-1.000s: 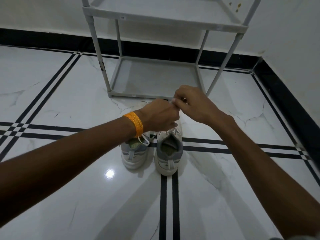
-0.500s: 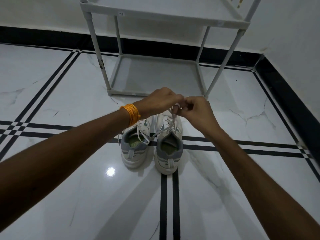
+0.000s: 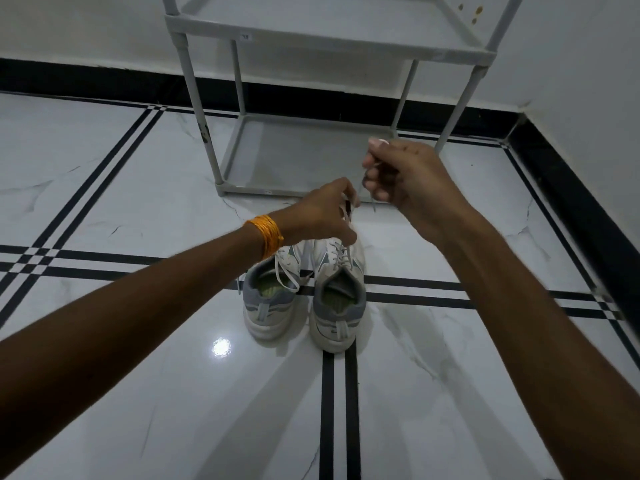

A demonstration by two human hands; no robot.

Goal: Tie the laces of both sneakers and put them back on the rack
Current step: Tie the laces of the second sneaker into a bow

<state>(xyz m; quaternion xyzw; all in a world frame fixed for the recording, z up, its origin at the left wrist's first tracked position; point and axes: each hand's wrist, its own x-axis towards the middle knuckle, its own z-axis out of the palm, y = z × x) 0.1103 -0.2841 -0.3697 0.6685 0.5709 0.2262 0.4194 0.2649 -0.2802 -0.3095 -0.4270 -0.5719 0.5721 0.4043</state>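
Two white and grey sneakers stand side by side on the floor, heels toward me. The left sneaker (image 3: 268, 306) has loose laces draped over its opening. Above the toe of the right sneaker (image 3: 337, 306), my left hand (image 3: 322, 216) pinches a white lace (image 3: 346, 216) that rises from it. My right hand (image 3: 405, 174) is higher and to the right, closed on another lace end that hangs below its fingers. The grey shoe rack (image 3: 298, 157) stands just beyond the shoes, both shelves bare.
White marble floor with black stripe lines runs all round. A white wall with black skirting stands behind the rack and along the right side. An orange band is on my left wrist.
My hands were together over the right sneaker; now my right hand has pulled up and to the right with a lace end, while my left hand stays low on the lace.
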